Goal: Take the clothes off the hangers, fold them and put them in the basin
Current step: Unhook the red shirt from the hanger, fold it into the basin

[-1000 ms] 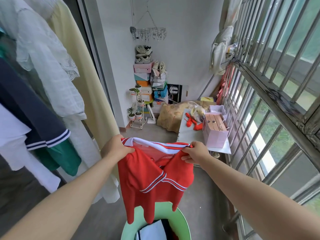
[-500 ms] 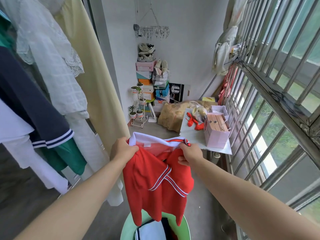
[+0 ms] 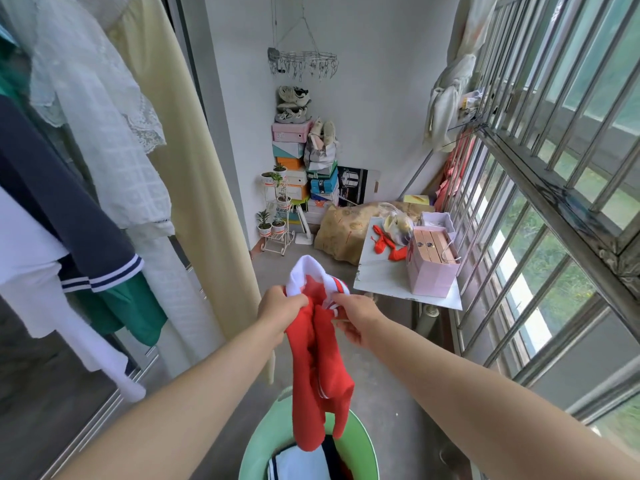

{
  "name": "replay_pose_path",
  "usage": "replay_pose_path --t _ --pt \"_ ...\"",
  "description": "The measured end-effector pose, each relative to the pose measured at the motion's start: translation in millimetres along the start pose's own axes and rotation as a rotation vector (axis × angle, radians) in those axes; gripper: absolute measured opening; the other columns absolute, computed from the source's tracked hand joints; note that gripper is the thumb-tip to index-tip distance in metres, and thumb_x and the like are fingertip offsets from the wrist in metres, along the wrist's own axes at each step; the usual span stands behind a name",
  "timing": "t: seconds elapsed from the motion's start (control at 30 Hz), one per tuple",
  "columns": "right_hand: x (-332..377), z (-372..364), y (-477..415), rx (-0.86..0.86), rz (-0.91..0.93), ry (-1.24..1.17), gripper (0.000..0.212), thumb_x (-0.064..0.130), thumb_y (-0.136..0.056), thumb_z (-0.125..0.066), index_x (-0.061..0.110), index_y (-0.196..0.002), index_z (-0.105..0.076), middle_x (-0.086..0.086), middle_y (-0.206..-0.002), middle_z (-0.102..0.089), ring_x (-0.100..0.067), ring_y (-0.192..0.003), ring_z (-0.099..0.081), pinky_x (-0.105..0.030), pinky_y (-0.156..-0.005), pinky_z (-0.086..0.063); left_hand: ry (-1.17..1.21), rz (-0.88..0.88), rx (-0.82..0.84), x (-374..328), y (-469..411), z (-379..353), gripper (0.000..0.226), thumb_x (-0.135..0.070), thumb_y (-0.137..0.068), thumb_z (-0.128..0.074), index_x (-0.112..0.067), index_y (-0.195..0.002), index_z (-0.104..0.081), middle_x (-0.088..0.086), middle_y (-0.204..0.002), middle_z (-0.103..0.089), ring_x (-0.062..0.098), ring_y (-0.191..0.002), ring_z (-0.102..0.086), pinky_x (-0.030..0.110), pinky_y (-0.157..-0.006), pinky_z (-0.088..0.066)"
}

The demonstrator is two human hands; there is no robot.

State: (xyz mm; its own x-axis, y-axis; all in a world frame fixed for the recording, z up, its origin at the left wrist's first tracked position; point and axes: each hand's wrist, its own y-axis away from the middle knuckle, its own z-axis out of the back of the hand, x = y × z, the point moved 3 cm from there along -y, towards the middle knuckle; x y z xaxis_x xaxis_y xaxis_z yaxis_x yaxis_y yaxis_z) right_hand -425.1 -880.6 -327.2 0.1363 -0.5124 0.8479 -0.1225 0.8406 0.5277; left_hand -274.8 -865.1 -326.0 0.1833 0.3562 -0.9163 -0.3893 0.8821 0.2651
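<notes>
Right, from the head camera I have both hands out in front, close together, pinching the top of a red short-sleeved shirt with a white striped collar (image 3: 320, 358). The left hand (image 3: 282, 308) is closed on the red cloth just below the collar; the right hand (image 3: 356, 315) is closed on the striped collar edge beside it, the two grips nearly touching. The shirt hangs doubled lengthways, its lower end dangling just over the round pale-green plastic basin (image 3: 360, 441) at the near bottom of the view, which already holds white and dark folded cloth.

I judge the fold is in hand: the shirt is off its hanger, halved side to side, not yet laid down. The next move calls for another fold to shorten it, then lowering it flat onto the pile without letting it open out.

Room is tight. On the left, hanging clothes crowd in: a navy-sleeved white top (image 3: 52, 209), a white lace blouse (image 3: 104, 126) and a long cream garment (image 3: 183, 161), all on hangers. On the right, the grey barred window grille (image 3: 540, 188) runs the whole side, and the corner of a white tabletop (image 3: 388, 282) carrying a pink box (image 3: 433, 268) sits just beyond the right hand. The bare floor between them is a narrow lane, so straight down looks like the clear way.
</notes>
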Motion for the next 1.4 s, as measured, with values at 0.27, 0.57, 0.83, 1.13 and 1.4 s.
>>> replay_pose_path --t 0.27,0.57,0.83,1.13,1.4 --pt "5.4 -7.8 2.3 0.027 0.243 0.202 0.025 0.028 -0.083 -0.062 0.016 -0.061 -0.061 -0.008 -0.071 -0.065 -0.017 -0.065 -0.054 -0.021 -0.060 -0.042 -0.104 -0.138 0.012 0.8 -3.5 2.8 0.004 -0.009 -0.080 -0.061 -0.012 -0.080 -0.060 0.007 -0.079 -0.063 0.024 -0.071 -0.056 0.028 -0.061 -0.039" --pt "6.5 -17.0 5.7 0.113 0.250 0.248 0.027 0.020 -0.093 -0.055 0.012 -0.067 -0.059 -0.008 -0.070 -0.065 -0.010 -0.056 -0.064 -0.007 -0.038 -0.035 0.313 -0.001 0.235 -6.2 6.0 -5.4 0.005 -0.007 -0.076 -0.061 -0.008 -0.076 -0.056 0.010 -0.068 -0.055 0.023 -0.068 -0.053 0.031 -0.067 -0.041" --pt "15.5 -17.0 1.9 0.148 0.277 0.187 0.033 0.013 -0.095 -0.051 0.009 -0.064 -0.061 0.001 -0.052 -0.064 -0.005 -0.044 -0.060 -0.015 -0.051 -0.048 -0.011 -0.290 0.484 -9.9 17.7 4.5 0.038 0.006 -0.066 -0.073 -0.012 -0.095 -0.055 0.000 -0.081 -0.061 0.008 -0.073 -0.056 0.017 -0.067 -0.047" --pt "18.5 -0.1 4.7 0.049 0.492 0.248 0.016 0.014 -0.087 -0.057 0.018 -0.075 -0.066 0.002 -0.077 -0.065 -0.004 -0.061 -0.055 -0.015 -0.057 -0.041 -0.039 -0.335 0.217 -9.3 1.2 22.8 0.025 0.009 -0.074 -0.051 -0.001 -0.095 -0.062 0.008 -0.076 -0.055 0.017 -0.072 -0.046 0.028 -0.062 -0.032" --pt "-22.4 20.4 -4.7 0.362 0.275 0.251 0.063 -0.006 -0.071 -0.077 0.009 -0.128 -0.054 -0.007 -0.123 -0.064 -0.019 -0.111 -0.061 -0.031 -0.098 -0.049 0.037 -0.409 0.420 -46.6 18.6 41.9 0.033 -0.001 -0.060 -0.048 -0.005 -0.090 -0.063 -0.004 -0.067 -0.055 0.008 -0.063 -0.045 0.022 -0.055 -0.033"
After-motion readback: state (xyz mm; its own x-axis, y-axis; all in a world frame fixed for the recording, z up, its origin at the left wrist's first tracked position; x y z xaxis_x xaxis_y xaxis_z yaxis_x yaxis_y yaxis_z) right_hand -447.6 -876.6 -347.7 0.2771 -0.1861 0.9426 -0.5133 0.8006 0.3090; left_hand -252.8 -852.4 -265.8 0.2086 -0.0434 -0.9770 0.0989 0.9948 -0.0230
